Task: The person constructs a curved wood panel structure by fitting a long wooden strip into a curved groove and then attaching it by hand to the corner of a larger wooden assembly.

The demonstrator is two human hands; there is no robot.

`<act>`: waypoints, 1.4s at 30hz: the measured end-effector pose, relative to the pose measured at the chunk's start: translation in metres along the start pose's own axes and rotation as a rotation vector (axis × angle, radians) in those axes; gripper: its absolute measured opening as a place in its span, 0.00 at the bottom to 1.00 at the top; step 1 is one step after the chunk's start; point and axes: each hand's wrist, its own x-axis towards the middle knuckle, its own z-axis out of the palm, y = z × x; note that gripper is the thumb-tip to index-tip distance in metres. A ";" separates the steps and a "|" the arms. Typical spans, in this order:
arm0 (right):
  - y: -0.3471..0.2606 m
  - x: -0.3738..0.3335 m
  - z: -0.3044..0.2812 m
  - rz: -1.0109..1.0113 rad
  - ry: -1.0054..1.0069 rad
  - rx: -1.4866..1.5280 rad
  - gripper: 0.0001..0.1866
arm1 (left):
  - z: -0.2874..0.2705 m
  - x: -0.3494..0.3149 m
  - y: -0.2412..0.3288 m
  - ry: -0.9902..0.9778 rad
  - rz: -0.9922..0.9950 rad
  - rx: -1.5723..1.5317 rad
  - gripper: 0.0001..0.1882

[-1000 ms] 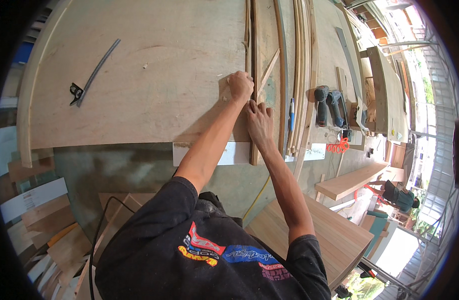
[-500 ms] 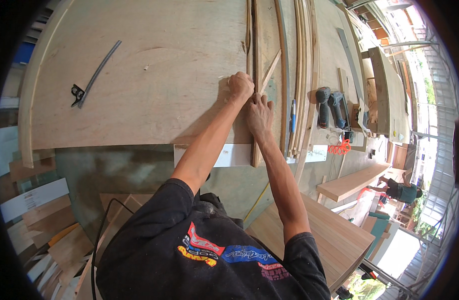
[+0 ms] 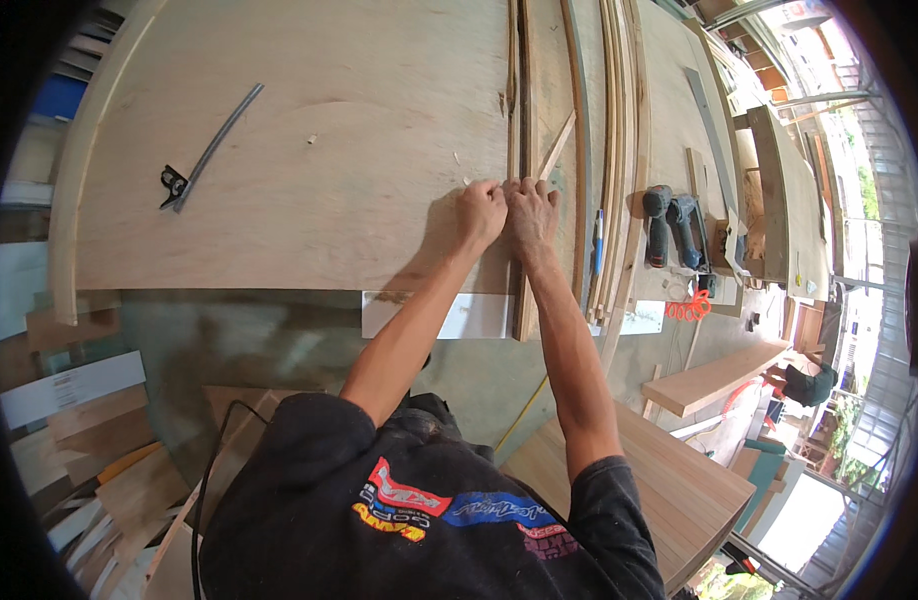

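Long narrow wooden strips [image 3: 526, 90] lie lengthwise on a wide plywood sheet [image 3: 309, 210], with a dark gap between them. At the strips' left edge, my left hand [image 3: 482, 215] is closed, its fingertips pinched together; whatever is between them is too small to make out. Close beside it on the right, my right hand [image 3: 532, 212] curls its fingers over a wooden strip, thumb side toward the left hand. Just beyond the right hand slants a thin pointed wood sliver [image 3: 557, 145]. Small pale shavings lie near the left fingertips.
A combination square [image 3: 177, 188] rests at left. Right of my hands are a blue pen [image 3: 598, 240], a bundle of thin battens [image 3: 619, 120] and two cordless drivers [image 3: 671, 225]. An orange coiled hose [image 3: 689, 306] hangs beyond. Another person [image 3: 807, 380] works far right.
My left hand has come back toward me along the strips, and the right has shifted slightly forward. They now sit level, side by side. The whole view has shifted a little.
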 end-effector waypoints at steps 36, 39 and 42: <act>0.003 0.047 0.006 0.237 -0.019 -0.005 0.20 | -0.069 0.400 0.073 -0.142 0.090 0.229 0.18; 0.003 0.051 0.004 0.253 -0.066 -0.017 0.21 | -0.002 0.446 0.062 -0.280 0.104 0.330 0.18; 0.002 0.059 0.001 0.217 -0.082 -0.003 0.22 | 0.047 0.497 0.036 -0.269 0.099 0.369 0.21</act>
